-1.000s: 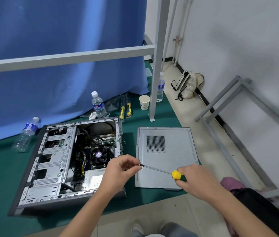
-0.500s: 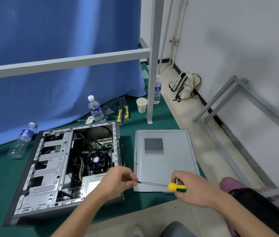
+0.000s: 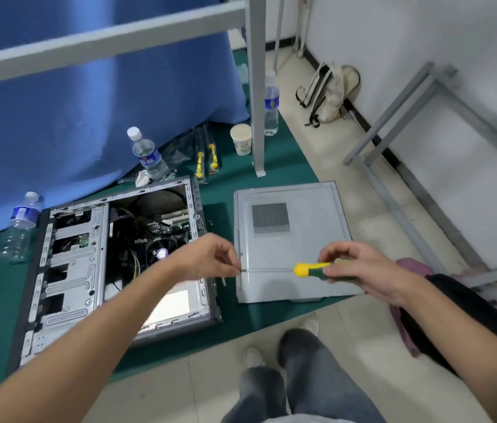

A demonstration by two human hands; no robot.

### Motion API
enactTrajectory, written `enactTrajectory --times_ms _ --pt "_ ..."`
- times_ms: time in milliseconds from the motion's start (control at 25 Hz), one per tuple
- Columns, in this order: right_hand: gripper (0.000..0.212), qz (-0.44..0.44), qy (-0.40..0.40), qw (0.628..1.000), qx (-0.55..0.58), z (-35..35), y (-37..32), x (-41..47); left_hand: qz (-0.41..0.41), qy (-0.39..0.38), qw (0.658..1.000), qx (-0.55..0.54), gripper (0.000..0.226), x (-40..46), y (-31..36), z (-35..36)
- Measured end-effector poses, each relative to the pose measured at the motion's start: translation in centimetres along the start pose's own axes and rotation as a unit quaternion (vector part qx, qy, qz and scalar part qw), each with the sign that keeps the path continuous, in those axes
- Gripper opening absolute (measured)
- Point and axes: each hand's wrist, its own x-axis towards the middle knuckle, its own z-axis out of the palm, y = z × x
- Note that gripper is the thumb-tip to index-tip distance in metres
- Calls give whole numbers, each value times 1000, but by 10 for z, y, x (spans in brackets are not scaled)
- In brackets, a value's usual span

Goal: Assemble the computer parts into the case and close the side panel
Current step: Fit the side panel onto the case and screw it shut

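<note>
Screwdriver (image 3: 317, 269) handle is gripped by right hand (image 3: 360, 270); its tip is pinched by left hand (image 3: 207, 257), above side panel (image 3: 293, 239).

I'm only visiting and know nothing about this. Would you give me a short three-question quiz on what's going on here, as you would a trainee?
1. True or false: the side panel is already fitted on the case.
2. Which hand grips the screwdriver by its handle? A) left hand B) right hand
3. Fill in: the left hand's fingers pinch the screwdriver's ____.

Key: 1. False; it lies flat beside the open case. 2. B. 3. Tip.
</note>
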Motion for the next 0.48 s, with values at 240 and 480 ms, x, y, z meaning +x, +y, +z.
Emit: enactTrajectory --times_ms 240,480 --pt "32 6 103 984 145 -3 39 42 -56 -76 985 145 12 70 -14 -12" --pt "18 34 129 985 109 14 89 67 -82 -193 937 278 19 113 -43 16"
